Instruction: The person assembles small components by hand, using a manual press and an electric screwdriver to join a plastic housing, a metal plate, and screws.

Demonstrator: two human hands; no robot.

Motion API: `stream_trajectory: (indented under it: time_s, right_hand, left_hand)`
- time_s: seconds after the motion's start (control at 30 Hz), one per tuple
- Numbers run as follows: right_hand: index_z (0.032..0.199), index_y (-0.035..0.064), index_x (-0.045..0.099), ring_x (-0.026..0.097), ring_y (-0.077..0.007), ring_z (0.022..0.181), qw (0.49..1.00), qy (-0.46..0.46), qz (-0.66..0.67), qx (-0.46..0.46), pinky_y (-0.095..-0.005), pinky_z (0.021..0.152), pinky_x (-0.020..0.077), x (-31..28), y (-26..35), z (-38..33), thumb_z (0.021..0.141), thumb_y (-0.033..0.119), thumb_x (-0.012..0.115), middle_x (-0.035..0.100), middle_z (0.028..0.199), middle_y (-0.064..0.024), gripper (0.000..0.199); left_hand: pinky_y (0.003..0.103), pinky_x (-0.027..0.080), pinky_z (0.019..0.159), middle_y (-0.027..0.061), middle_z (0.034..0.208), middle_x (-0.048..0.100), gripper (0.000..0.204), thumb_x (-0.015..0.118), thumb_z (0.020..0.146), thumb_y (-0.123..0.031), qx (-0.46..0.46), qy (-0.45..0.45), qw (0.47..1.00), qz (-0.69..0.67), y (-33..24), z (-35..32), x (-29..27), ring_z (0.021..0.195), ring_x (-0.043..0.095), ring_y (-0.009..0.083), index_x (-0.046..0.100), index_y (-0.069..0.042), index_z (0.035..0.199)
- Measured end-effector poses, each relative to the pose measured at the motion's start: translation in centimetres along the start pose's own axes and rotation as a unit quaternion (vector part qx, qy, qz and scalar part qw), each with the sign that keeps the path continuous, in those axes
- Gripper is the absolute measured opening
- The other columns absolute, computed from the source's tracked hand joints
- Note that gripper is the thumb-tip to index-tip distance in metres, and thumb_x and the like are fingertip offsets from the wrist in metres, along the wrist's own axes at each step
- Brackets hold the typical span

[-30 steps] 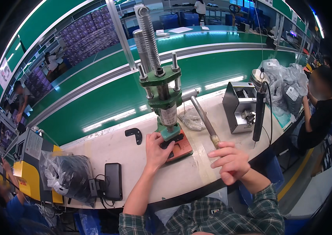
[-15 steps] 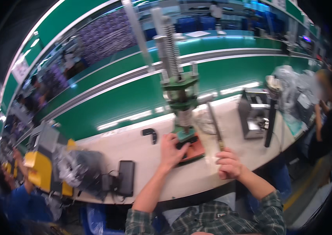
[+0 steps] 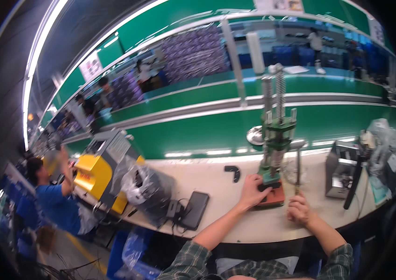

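A green hand press [image 3: 278, 135] with tall springs stands on the worktable, its foot on a red base [image 3: 273, 198]. My left hand [image 3: 252, 191] is at the left of that base, fingers closed on a small black part [image 3: 270, 186] under the press; the fingers partly cover it. My right hand [image 3: 299, 209] is wrapped around the lower end of the press's long lever [image 3: 298, 170], to the right of the base. A black angled piece [image 3: 233, 172] lies on the table left of the press.
Left on the worktable [image 3: 226, 224] are a yellow-and-grey machine [image 3: 96, 170], a plastic-lined bag [image 3: 149, 189] and a black box with cable [image 3: 195, 211]. To the right stand a grey metal device [image 3: 340, 170] and clear plastic bags [image 3: 385, 149]. A person in blue [image 3: 57, 205] sits at far left.
My view has turned left, so the press and both hands appear further right. The left hand stays at the press base and the right hand stays on the lever.
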State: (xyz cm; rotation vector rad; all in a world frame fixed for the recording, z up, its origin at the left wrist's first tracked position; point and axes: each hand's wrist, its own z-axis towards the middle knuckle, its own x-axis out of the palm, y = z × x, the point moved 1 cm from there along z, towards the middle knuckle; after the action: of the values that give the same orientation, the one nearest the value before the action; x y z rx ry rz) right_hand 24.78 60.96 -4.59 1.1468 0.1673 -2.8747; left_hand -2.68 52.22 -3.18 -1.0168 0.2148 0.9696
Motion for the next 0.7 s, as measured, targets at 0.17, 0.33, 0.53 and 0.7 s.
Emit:
stream_trajectory:
  time_s: [0.17, 0.33, 0.53, 0.7]
  right_hand:
    - [0.087, 0.0136, 0.064, 0.064, -0.0254, 0.124, 0.998, 0.053, -0.039, 0.003, -0.0537, 0.118, 0.0436, -2.1, 1.4, 3.5, 0.081, 0.015, 0.075, 0.068, 0.099, -0.0051, 0.013]
    - [0.088, 0.0136, 0.062, 0.071, -0.0238, 0.112, 0.999, -0.029, -0.013, -0.008, -0.0444, 0.095, 0.0547, -9.6, 4.0, 7.9, 0.086, 0.008, 0.073, 0.07, 0.094, -0.0019, 0.012]
    - [0.098, 0.0011, 0.06, 0.064, -0.0157, 0.065, 0.944, -0.31, 0.108, 0.025, -0.0307, 0.059, 0.0531, -15.8, -2.5, 26.2, 0.104, 0.001, 0.051, 0.065, 0.076, -0.0043, 0.011]
    - [0.088, 0.0035, 0.063, 0.062, -0.0117, 0.061, 0.91, -0.239, 0.169, 0.294, -0.0324, 0.055, 0.0538, -14.7, -18.5, 36.6, 0.109, 0.033, 0.054, 0.06, 0.067, -0.003, 0.038]
  left_hand:
    - [0.043, 0.048, 0.092, 0.0101, 0.099, 0.064, 0.033, 0.09, 0.076, -0.03, -0.038, -0.016, 0.999, -0.013, 0.6, 0.0, -0.1, 0.101, 0.055, 0.032, 0.076, -0.004, 0.09]
    - [0.042, 0.048, 0.093, 0.0086, 0.099, 0.063, 0.032, 0.09, 0.075, -0.027, -0.005, -0.035, 0.999, -0.016, -0.7, 0.2, -1.1, 0.103, 0.054, 0.0309, 0.076, -0.002, 0.09]
    - [0.041, 0.049, 0.094, 0.0088, 0.101, 0.063, 0.033, 0.09, 0.075, -0.026, -0.042, -0.001, 0.999, -0.023, 1.1, -1.3, -2.5, 0.106, 0.053, 0.031, 0.077, -0.001, 0.092]
    - [0.042, 0.048, 0.095, 0.0098, 0.104, 0.061, 0.037, 0.089, 0.077, -0.029, -0.01, 0.008, 0.999, -0.044, -1.0, 0.9, -0.7, 0.107, 0.052, 0.0318, 0.078, -0.002, 0.1]
